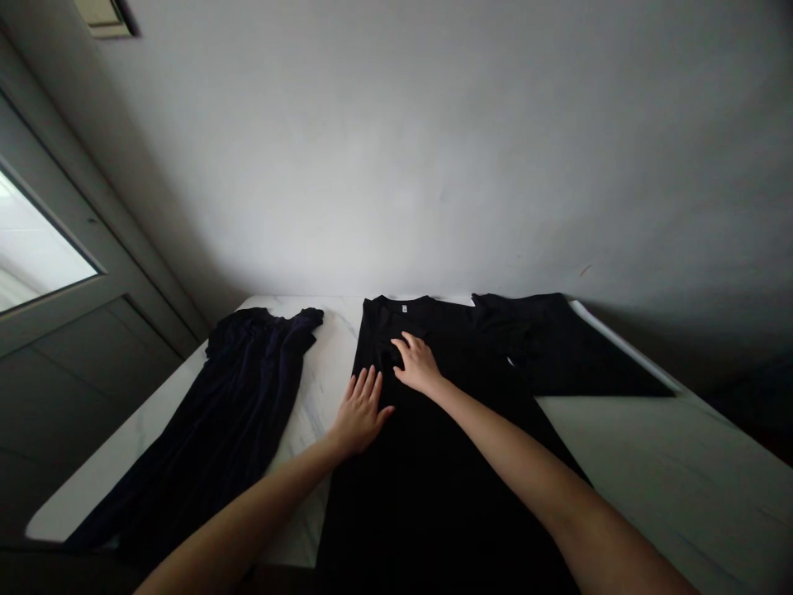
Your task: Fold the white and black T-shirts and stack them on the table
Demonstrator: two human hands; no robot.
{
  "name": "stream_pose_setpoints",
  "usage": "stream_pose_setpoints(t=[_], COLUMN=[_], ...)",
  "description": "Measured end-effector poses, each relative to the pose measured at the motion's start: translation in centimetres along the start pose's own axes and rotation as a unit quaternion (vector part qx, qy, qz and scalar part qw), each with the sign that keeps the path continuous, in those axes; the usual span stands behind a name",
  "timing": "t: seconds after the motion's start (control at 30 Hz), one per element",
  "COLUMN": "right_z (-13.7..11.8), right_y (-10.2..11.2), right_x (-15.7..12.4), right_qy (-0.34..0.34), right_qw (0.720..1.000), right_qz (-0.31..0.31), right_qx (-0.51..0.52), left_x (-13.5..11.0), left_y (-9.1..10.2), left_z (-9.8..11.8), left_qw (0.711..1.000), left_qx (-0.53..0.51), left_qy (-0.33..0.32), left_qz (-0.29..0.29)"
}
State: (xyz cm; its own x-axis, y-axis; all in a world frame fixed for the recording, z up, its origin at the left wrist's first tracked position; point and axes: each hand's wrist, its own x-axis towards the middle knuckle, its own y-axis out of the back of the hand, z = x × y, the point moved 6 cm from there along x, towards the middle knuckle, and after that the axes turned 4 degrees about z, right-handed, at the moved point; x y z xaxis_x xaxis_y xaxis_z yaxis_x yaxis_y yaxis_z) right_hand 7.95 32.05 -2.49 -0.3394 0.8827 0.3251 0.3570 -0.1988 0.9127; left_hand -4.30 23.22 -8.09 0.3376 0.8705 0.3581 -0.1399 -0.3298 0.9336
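On the tabletop (650, 463), both hands lie flat, fingers spread, left hand (361, 413) and right hand (418, 364) pressing the black shirt (434, 463).

Your left hand (361, 411) lies flat, fingers spread, on the left edge of the black garment (434, 463) spread on the white table (650, 463). Your right hand (418, 364) presses the cloth just below its neckline. A dark dress (239, 397) lies to the left, another black garment (557, 343) to the right.

Table (650, 463) bare on right; dark dress (248, 388) blocks left, wall (434, 165) behind.
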Motion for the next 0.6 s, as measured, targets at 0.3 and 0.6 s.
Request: stream_pose_setpoints(t=[0.3,0.6], right_z=[0.1,2.4], right_y=[-1.8,-1.1], right_x=[2.7,5.1], right_qy=[0.17,0.022], right_qw=[0.984,0.985], right_qz=[-0.027,-0.121], right_qx=[-0.051,0.121], left_x=[-1.2,10.1], left_y=[2.7,3.4], left_z=[1.1,-3.5], left_qw=[0.997,0.992], left_qx=[-0.047,-0.096], left_qy=[0.014,0.054], left_qz=[-0.052,-0.055])
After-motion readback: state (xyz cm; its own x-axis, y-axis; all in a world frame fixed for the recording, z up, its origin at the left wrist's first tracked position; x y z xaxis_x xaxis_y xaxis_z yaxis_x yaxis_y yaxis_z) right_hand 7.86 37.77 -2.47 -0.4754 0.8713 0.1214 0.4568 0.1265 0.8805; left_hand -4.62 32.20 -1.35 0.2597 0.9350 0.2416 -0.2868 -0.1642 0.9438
